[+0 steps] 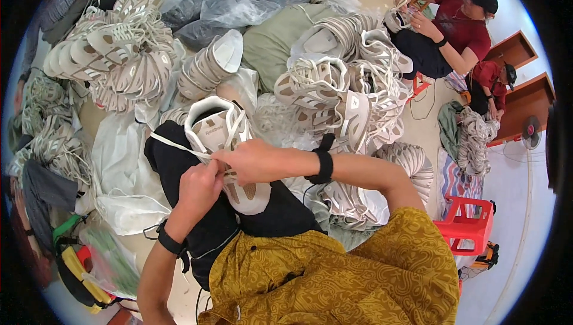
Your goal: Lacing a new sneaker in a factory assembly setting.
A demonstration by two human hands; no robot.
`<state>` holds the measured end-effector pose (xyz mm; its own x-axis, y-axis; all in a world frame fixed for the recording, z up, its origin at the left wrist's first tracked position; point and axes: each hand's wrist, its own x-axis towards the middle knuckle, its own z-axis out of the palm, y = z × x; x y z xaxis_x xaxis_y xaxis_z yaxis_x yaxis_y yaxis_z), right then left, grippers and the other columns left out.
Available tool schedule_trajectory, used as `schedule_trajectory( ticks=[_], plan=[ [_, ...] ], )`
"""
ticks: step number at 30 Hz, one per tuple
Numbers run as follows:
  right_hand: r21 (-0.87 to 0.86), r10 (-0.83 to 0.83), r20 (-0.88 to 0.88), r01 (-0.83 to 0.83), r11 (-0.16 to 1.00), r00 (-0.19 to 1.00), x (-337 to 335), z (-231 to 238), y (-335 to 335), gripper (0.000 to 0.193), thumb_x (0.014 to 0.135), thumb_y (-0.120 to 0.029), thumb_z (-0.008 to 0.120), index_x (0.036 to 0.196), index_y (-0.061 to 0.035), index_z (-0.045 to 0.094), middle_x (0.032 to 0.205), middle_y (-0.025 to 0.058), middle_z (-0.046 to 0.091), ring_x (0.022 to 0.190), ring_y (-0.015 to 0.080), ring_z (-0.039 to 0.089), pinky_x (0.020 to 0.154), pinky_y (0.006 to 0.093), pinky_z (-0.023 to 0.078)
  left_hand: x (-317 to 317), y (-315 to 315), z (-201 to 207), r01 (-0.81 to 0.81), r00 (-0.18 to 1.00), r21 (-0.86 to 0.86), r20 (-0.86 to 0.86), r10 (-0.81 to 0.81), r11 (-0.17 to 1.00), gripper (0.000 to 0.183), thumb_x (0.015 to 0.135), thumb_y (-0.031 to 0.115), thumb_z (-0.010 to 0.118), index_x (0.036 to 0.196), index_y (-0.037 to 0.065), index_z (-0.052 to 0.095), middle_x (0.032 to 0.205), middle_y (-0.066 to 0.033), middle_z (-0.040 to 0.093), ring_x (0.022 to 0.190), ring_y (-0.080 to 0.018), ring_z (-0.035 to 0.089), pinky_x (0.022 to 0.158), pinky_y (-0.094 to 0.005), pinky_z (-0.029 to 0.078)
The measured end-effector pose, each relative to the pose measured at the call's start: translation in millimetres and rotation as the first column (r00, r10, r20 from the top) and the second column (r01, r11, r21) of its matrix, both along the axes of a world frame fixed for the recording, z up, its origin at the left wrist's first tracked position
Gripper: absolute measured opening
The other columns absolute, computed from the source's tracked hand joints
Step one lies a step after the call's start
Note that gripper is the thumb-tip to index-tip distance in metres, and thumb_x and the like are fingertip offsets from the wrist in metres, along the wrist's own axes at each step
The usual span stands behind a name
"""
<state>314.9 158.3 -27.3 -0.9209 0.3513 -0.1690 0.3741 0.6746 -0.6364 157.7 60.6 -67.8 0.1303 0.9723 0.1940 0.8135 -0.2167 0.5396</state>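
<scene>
A beige and white shoe upper (253, 201) lies across my black-clad lap, its toe toward me and its tongue away from me. My left hand (198, 189) is closed in a pinch at the lace rows. Coming across from the right, my right hand (262, 161) also pinches there, its fingertips touching the left ones. A white shoelace (173, 141) runs from between the fingers out to the left in a loose length. The fingers cover the middle eyelets, so which hole the lace is at cannot be seen.
Stacks of nested shoe uppers stand at the far left (119, 56), ahead (209, 65) and right (349, 110). Grey plastic bags (239, 2) lie beyond. A white sack (128, 176) is left of my lap. At right are a red stool (468, 225) and a co-worker (456, 32) handling a shoe.
</scene>
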Motion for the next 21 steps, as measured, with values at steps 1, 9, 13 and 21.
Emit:
schedule_trajectory(
  ticks=[1,9,13,21],
  plan=[
    [-0.037,0.013,0.069,-0.01,0.999,0.998,5,2,-1,0.031,0.067,-0.011,0.059,0.097,-0.0052,0.054,0.074,0.0175,0.061,0.071,0.0346,0.061,0.057,0.0423,0.047,0,0,0,0.001,0.999,0.045,-0.053,0.001,0.999,0.011,0.07,0.006,0.059,0.079,0.005,0.052,0.062,-0.0124,0.055,0.059,-0.0299,0.056,0.053,-0.0397,0.045],
    [0.324,-0.005,0.084,-0.022,0.946,0.996,74,2,-31,0.016,0.067,-0.009,0.055,0.083,-0.006,0.053,0.066,0.0096,0.059,0.064,0.0282,0.061,0.052,0.0419,0.046,3,1,-1,-0.008,1.0,0.081,-0.016,0.009,0.997,0.009,0.072,0.005,0.058,0.077,0.006,0.05,0.062,-0.0124,0.054,0.058,-0.0303,0.055,0.052,-0.0394,0.044],
    [0.532,0.047,0.017,-0.049,0.845,0.999,102,12,-42,0.008,0.062,-0.011,0.057,0.069,-0.0088,0.053,0.063,0.0024,0.054,0.064,0.0202,0.056,0.055,0.0336,0.042,3,0,-6,-0.001,0.999,0.087,-0.048,0.006,0.996,0.009,0.073,0.005,0.057,0.077,0.006,0.05,0.062,-0.0124,0.054,0.06,-0.0303,0.056,0.053,-0.039,0.045],
    [0.394,0.115,0.126,-0.156,0.906,0.985,160,28,-75,0.01,0.057,-0.007,0.058,0.065,-0.0094,0.052,0.062,0.001,0.048,0.067,0.0177,0.049,0.058,0.0303,0.037,2,-2,-8,-0.019,1.0,0.078,-0.02,0.02,0.997,0.008,0.074,0.005,0.058,0.079,0.006,0.052,0.062,-0.0114,0.054,0.059,-0.0274,0.057,0.052,-0.0362,0.045]
  ],
)
